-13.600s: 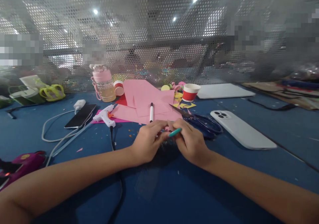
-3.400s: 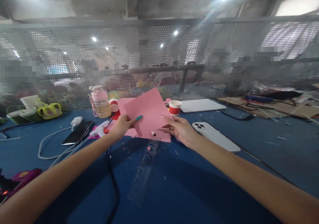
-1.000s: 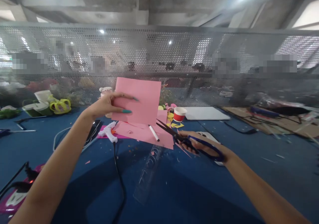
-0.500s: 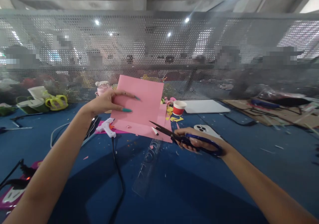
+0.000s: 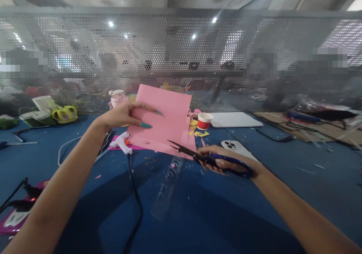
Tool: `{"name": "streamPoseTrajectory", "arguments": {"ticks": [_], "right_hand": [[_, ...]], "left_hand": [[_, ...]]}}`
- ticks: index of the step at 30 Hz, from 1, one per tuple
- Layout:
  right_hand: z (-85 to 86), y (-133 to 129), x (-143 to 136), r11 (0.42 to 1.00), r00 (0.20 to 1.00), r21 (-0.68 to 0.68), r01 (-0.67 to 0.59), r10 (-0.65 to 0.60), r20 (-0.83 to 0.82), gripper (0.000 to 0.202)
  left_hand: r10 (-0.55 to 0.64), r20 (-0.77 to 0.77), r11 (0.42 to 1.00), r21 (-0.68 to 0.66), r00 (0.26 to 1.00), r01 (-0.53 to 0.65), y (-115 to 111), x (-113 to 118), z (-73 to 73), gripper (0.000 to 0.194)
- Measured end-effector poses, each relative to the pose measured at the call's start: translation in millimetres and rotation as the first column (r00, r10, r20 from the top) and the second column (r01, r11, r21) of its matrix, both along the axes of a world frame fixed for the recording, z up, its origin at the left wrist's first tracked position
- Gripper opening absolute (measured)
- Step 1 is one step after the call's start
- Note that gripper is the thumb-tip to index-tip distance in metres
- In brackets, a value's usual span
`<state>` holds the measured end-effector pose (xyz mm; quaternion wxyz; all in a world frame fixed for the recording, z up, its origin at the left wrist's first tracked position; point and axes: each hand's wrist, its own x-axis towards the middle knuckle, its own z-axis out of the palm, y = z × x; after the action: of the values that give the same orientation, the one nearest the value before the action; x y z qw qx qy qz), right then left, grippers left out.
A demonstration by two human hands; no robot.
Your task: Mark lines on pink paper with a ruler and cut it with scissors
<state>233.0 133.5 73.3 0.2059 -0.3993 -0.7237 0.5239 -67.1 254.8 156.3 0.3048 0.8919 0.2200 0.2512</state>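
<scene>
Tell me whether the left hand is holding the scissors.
No, the scissors are in the right hand, while the left hand holds pink paper.

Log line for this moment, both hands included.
left hand: holds pink sheet | right hand: holds scissors, blades parted | blade-sheet contact: unclear | ruler: flat on table | cup: upright
</scene>
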Motion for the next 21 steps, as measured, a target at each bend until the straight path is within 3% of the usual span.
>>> {"name": "streamPoseTrajectory", "arguments": {"ticks": [21], "right_hand": [[8.5,-4.7,-7.0,0.999,0.999,-0.030,0.012,-0.011,0.040,0.060]], "left_hand": [[-0.031,-0.050,0.999,0.031,0.998,0.032,-1.9,3.8,0.2,0.042]]}}
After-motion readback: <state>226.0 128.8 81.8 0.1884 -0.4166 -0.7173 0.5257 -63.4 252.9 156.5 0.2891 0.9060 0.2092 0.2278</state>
